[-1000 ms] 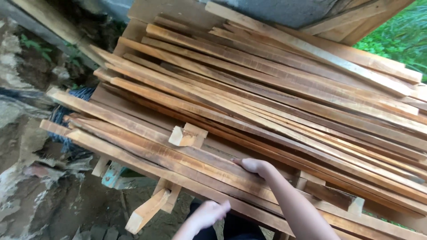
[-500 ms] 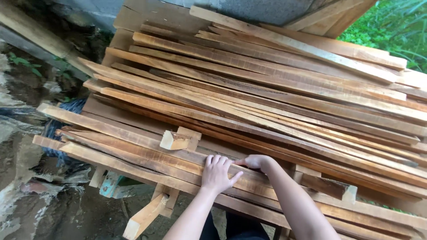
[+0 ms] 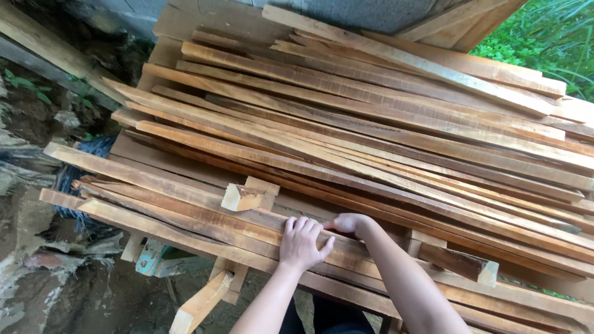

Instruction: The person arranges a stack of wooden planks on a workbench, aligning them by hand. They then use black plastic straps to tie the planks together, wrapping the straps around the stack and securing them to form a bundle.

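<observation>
Setting: outdoors, muddy ground (image 3: 55,291) at left, green grass (image 3: 544,43) at upper right, a grey wall (image 3: 371,12) behind
Stack: a heap of long rough-sawn wooden slats (image 3: 371,124) lies loosely crisscrossed on a raised support, ends jutting past the near edge, so single pieces can be pulled free
Left hand: the left hand (image 3: 301,242) lies palm down, fingers together and slightly curled, pressing on the near slats (image 3: 204,213), seemingly to steady them
Right hand: the right hand (image 3: 348,222) is curled beside it, fingertips hooked over the edge of a slat; whether it pinches the wood cannot be told, as the fingers are partly hidden
Held piece: the slat (image 3: 266,232) under both hands sits in the front rows, near the stack's lower edge
Loose bits: a short offcut block (image 3: 242,196) rests on top just left of the hands; another block end (image 3: 461,263) pokes out at right
Below: a wooden leg (image 3: 201,303) and a pale blue scrap (image 3: 148,256) show beneath the overhang
</observation>
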